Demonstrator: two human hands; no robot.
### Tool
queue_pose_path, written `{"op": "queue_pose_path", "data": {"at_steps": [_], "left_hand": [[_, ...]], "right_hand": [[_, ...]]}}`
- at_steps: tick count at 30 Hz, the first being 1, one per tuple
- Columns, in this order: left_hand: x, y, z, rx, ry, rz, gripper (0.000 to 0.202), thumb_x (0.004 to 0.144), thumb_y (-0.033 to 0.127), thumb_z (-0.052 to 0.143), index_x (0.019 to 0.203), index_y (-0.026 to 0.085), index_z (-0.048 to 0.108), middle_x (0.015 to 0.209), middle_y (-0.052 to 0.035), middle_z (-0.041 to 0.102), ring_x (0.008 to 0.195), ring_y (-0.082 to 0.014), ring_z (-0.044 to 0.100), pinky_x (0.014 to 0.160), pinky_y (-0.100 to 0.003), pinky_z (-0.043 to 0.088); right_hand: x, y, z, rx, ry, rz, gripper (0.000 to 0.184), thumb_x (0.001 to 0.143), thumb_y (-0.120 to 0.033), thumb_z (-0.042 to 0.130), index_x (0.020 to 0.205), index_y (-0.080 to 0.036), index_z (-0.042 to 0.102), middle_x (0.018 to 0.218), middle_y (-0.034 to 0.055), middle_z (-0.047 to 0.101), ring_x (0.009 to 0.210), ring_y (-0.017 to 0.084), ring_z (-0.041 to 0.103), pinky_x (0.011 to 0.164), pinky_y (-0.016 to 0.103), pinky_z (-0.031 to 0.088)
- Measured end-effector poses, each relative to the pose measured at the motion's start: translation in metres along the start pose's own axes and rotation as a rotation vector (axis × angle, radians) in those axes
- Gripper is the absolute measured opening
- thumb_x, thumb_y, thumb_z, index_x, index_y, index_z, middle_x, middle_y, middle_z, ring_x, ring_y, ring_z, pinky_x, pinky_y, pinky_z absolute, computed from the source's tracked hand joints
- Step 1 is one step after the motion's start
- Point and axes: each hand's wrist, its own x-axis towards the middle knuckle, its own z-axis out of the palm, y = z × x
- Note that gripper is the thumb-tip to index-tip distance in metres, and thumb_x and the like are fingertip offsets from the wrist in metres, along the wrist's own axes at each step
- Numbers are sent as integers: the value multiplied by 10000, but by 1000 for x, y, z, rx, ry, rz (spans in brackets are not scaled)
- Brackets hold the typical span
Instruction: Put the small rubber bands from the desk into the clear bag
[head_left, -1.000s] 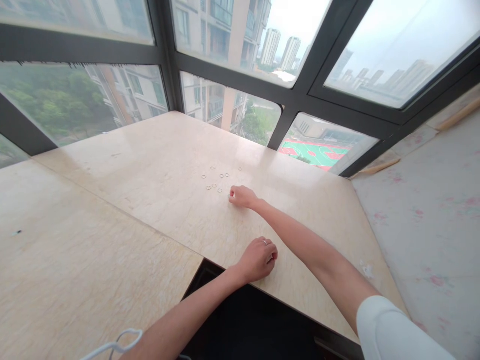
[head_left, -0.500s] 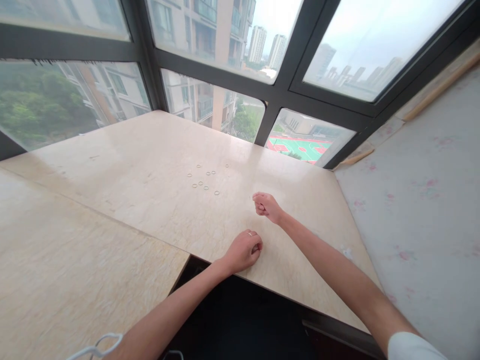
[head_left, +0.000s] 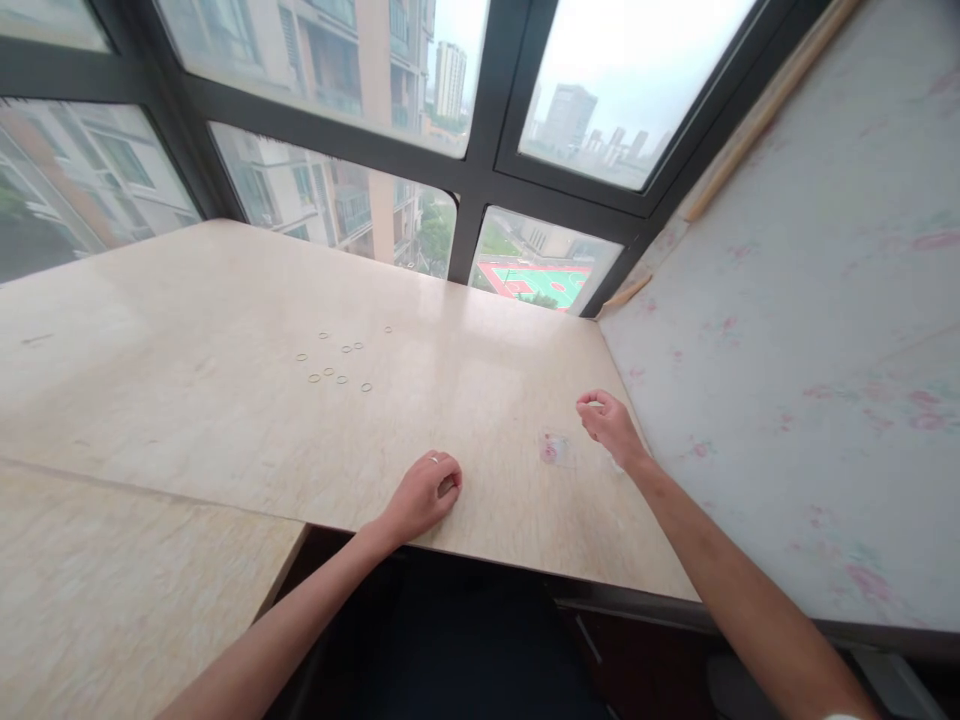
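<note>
My left hand (head_left: 424, 495) rests near the front edge of the pale table, fingers curled in with a shadowed hollow between them. No object shows in it, and a thin ring sits on one finger. On the far right, my right hand (head_left: 609, 428) is in a pinch above the table; whatever its fingertips hold, if anything, is too small to make out. Just left of it lies a small clear plastic packet (head_left: 556, 448) with pinkish-red marks. Several thin rings (head_left: 342, 380) are scattered flat across the table, beyond my left hand and to its left.
The marble-patterned tabletop (head_left: 225, 420) runs back to dark-framed windows (head_left: 469, 230). A flower-patterned wall (head_left: 787, 330) borders the right side, close to my right hand. A dark opening (head_left: 465, 630) lies below the front edge. Another clear item (head_left: 615, 464) is partly hidden beside my right wrist.
My right hand has moved right, away from my left hand and past the plastic packet, which now shows. The view has turned right. My left hand stays curled on the table.
</note>
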Motion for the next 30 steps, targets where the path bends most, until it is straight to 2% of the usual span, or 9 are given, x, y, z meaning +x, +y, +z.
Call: {"op": "queue_pose_path", "data": {"at_steps": [3, 7, 10, 15, 20, 23, 25, 28, 30], "left_hand": [[1, -1, 1, 20, -4, -6, 103, 765, 95, 482, 751, 194, 511, 780, -27, 568, 794, -181, 503, 724, -310, 411], [1, -2, 3, 32, 1, -9, 89, 786, 119, 479, 760, 197, 512, 784, -31, 574, 793, -183, 502, 724, -319, 417], [1, -2, 3, 35, 1, -10, 84, 793, 126, 479, 762, 197, 513, 786, -32, 577, 788, -183, 501, 718, -319, 418], [1, -2, 3, 18, -5, -26, 85, 799, 126, 484, 755, 193, 512, 779, -30, 574, 790, -182, 512, 714, -313, 424], [1, -4, -3, -146, -3, -91, 67, 837, 181, 490, 831, 193, 556, 861, -41, 609, 831, -176, 555, 766, -323, 464], [2, -11, -15, -284, 10, -154, 133, 882, 268, 475, 948, 198, 566, 907, -41, 626, 820, -163, 584, 765, -316, 490], [5, -22, -28, -284, 71, -202, 170, 878, 298, 476, 982, 199, 566, 912, -38, 628, 773, -152, 588, 708, -294, 496], [14, -47, -56, -138, 236, -289, 186, 824, 250, 477, 968, 189, 577, 913, -41, 630, 714, -145, 576, 648, -280, 485], [22, -66, -77, 12, 320, -368, 229, 766, 193, 476, 965, 178, 587, 939, -47, 633, 704, -145, 573, 670, -289, 483]], "right_hand": [[-6, 11, -17, -227, 67, -75, 146, 738, -331, 556, 793, -204, 511, 456, -103, 375, 384, 65, 268, 386, 197, 173], [-11, 24, -21, -429, -39, -129, 136, 732, -334, 542, 734, -199, 551, 432, -104, 345, 400, 76, 271, 415, 206, 192], [-11, 29, -20, -447, -66, -133, 151, 721, -344, 554, 702, -195, 568, 424, -102, 341, 407, 82, 282, 433, 212, 204], [-10, 28, -23, -422, -70, -133, 190, 763, -382, 558, 750, -193, 574, 451, -103, 328, 420, 84, 261, 440, 218, 200], [-29, 31, -19, -331, -57, -155, 221, 804, -414, 567, 800, -194, 586, 479, -106, 275, 422, 85, 242, 422, 221, 201], [-53, 45, -9, -359, -35, -270, 202, 835, -398, 545, 806, -204, 595, 493, -93, 279, 432, 98, 282, 425, 230, 251], [-71, 58, -1, -396, -70, -341, 200, 850, -392, 532, 802, -213, 605, 496, -81, 307, 439, 112, 330, 437, 239, 299], [-91, 78, 10, -423, -99, -392, 202, 873, -383, 516, 804, -222, 617, 481, -75, 339, 412, 119, 374, 432, 242, 341], [-98, 87, 15, -435, -90, -430, 194, 881, -371, 514, 820, -224, 625, 479, -71, 361, 402, 122, 402, 433, 240, 366]]}}
